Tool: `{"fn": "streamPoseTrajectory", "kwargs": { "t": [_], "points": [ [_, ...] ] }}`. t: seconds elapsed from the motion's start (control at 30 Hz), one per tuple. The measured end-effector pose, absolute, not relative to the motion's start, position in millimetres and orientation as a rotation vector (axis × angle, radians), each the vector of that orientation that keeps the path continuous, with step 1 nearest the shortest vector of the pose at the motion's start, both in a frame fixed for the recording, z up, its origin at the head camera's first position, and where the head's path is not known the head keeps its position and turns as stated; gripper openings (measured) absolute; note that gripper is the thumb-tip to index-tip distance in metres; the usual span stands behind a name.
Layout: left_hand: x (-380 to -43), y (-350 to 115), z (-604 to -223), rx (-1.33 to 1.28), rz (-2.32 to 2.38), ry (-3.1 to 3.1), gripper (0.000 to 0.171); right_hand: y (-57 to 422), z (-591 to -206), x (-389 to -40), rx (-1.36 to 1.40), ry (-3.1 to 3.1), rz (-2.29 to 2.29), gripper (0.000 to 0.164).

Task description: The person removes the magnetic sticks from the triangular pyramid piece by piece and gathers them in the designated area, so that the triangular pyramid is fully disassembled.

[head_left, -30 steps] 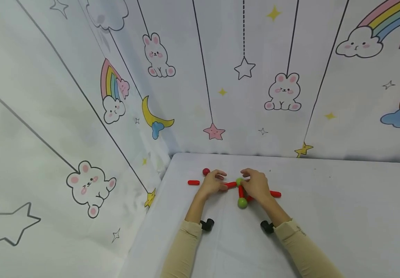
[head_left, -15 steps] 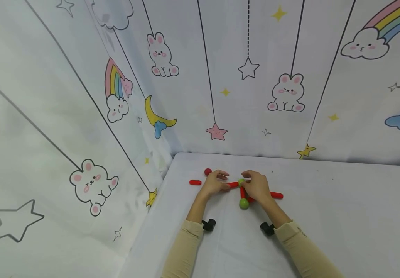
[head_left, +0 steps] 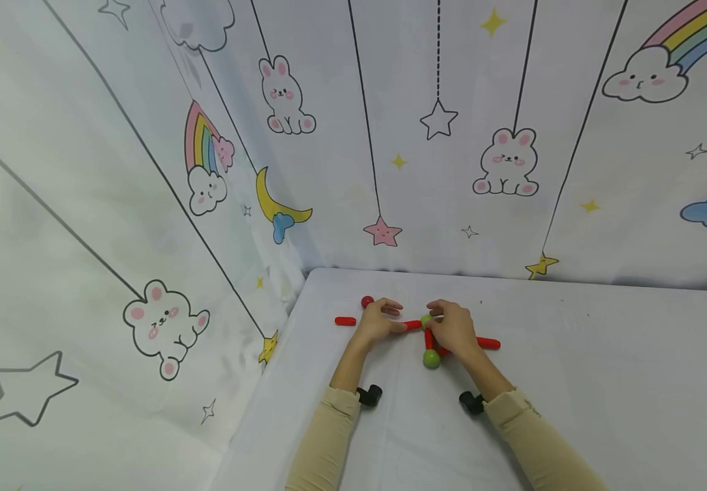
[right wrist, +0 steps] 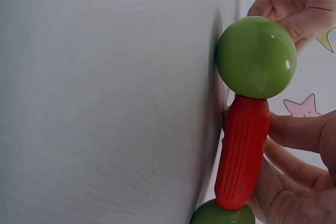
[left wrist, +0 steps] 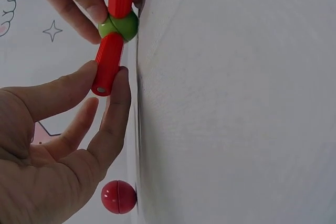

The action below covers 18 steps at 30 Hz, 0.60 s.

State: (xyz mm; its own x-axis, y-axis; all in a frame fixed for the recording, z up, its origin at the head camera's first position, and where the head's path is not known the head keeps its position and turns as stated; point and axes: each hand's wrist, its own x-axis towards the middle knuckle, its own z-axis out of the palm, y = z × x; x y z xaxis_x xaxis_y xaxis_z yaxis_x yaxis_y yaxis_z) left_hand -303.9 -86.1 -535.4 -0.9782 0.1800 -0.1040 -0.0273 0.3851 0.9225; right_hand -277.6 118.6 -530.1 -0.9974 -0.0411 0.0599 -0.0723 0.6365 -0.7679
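My left hand point(head_left: 379, 322) pinches the end of a short red rod point(left wrist: 108, 64) between thumb and fingertips. That rod's other end meets a green ball point(left wrist: 125, 25), which the fingers of my right hand point(head_left: 456, 330) hold. From this ball a second red rod point(head_left: 429, 339) runs toward me to a nearer green ball point(head_left: 431, 359). Another ribbed red rod point(right wrist: 242, 153) joins the nearer ball to a further green ball point(right wrist: 223, 214), low in the right wrist view. One more red rod point(head_left: 489, 344) sticks out to the right from behind my right wrist.
A loose red rod point(head_left: 345, 321) lies on the white table point(head_left: 605, 382) left of my left hand. Just behind that hand sits a red ball point(left wrist: 118, 197). A curtain point(head_left: 341, 164) printed with rabbits and stars hangs along the table's back edge.
The head view shifts slightly between the first two frames. Both hands keep their holds on the rod and ball, with hardly any movement.
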Motion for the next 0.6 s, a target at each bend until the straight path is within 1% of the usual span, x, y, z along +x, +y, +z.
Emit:
{"fn": "streamPoseTrajectory", "kwargs": {
  "t": [0.27, 0.43, 0.6],
  "points": [
    [-303.8, -87.4, -532.9, 0.094, 1.618, 2.463, 0.044, 116.8, -528.2, -277.7, 0.076, -2.807, 1.322, 0.042],
    [-303.1, -87.7, -532.6, 0.086, 1.609, 2.459, 0.043, 116.1, -528.5, -277.6, 0.073, -2.804, 1.33, 0.041],
    [-302.0, -86.4, -531.2, 0.109, 1.61, 2.461, 0.044, 116.5, -529.9, -277.7, 0.06, -2.805, 1.334, 0.04]
  ]
}}
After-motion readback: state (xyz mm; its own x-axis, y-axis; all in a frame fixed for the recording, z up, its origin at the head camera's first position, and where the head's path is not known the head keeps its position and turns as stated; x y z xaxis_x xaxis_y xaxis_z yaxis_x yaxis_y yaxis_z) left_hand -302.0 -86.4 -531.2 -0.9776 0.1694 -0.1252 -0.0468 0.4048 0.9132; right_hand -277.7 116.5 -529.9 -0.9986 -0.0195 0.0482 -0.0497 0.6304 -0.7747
